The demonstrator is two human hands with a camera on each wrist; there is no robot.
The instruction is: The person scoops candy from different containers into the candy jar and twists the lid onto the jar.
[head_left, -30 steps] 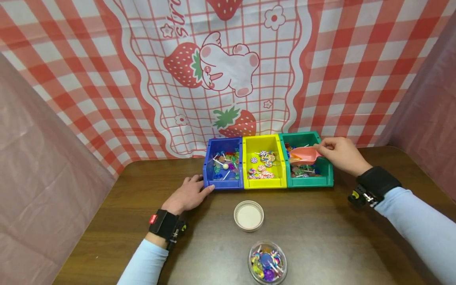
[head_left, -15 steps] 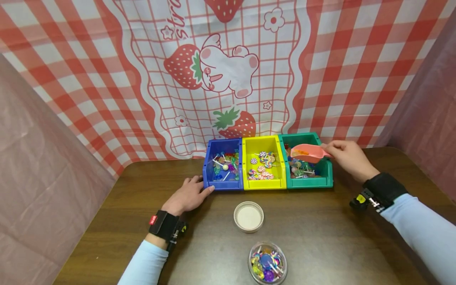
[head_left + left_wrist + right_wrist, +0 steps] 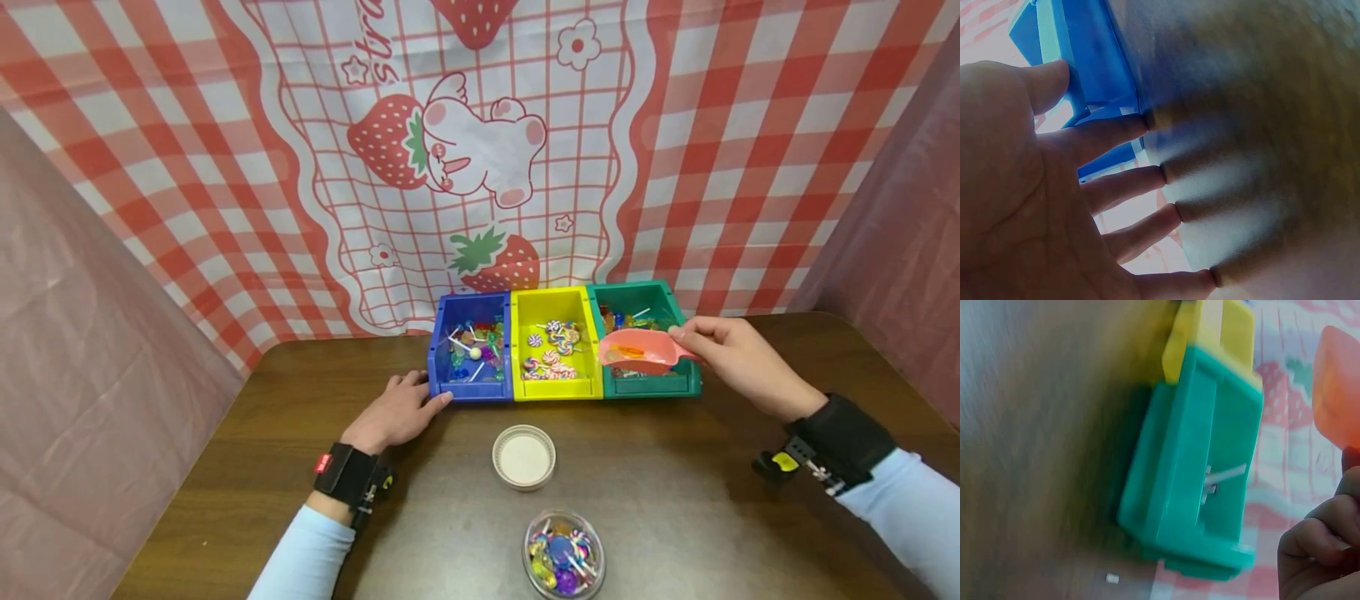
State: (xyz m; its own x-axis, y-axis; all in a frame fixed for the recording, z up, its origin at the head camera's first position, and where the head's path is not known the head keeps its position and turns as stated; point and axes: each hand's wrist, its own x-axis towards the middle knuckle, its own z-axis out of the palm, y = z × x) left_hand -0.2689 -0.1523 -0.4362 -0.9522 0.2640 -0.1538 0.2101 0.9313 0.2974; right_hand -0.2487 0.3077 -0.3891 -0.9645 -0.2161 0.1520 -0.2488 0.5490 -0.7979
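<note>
My right hand (image 3: pixel 735 358) pinches the handle of a pink scoop (image 3: pixel 660 343), held over the front part of the green bin (image 3: pixel 663 387). Small orange pieces (image 3: pixel 628 352) lie in its bowl. In the right wrist view the scoop (image 3: pixel 1338 387) rises from curled fingers, and a white stick shows inside the bin. My left hand (image 3: pixel 392 410) lies at the front left corner of the blue bin (image 3: pixel 476 390). Its fingers are spread with tips on the table, while the thumb (image 3: pixel 1050 84) touches the bin's edge.
Between the blue and green bins, a yellow bin (image 3: pixel 558 388) holds several swirl lollipops. A shallow round white dish (image 3: pixel 524 457) stands in front of it. Nearer is a clear round container (image 3: pixel 564 554) of colourful candy pieces. Behind the bins hangs a checked cloth (image 3: pixel 480 142).
My right hand has drawn the scoop up and toward the front of the green bin, with orange pieces now showing in its bowl. The left hand has stayed in place.
</note>
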